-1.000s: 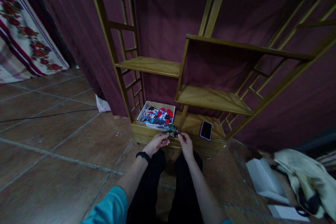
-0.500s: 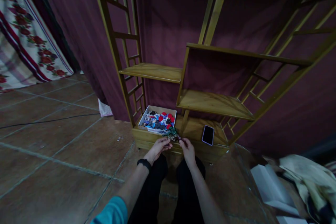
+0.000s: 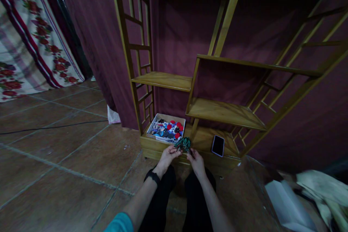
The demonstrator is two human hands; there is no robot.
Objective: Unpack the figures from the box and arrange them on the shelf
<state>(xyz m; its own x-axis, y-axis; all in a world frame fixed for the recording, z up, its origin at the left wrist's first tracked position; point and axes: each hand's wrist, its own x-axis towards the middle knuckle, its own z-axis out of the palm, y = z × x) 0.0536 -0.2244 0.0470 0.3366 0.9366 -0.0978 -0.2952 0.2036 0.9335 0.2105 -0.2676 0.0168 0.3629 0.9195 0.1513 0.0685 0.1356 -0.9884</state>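
Held between both hands is a small dark-green, knobbly piece [image 3: 185,144], lumpy with brownish lower ends; its exact kind is too blurred to make out. My left hand [image 3: 169,155] pinches its left end with thumb and fingers. On the right end, the fingers of my right hand [image 3: 195,157] are closed. Just behind the piece, a shallow white cardboard box [image 3: 151,127] rests on the shelf unit's base, filled with small red, blue, black, white and purple bits.
A phone [image 3: 218,145] lies on the base to the right. The wooden shelf unit [image 3: 225,110] has boards and lattice sides around my hands' far side. White packaging [image 3: 288,203] and pale cloth [image 3: 323,190] lie at the lower right. A black cable [image 3: 54,127] crosses the tiled floor.
My view has shifted, so the scene sits slightly lower and further right. Between my hands the green piece has turned upward and shows a rounder, bulkier side. Both hands still grip it.
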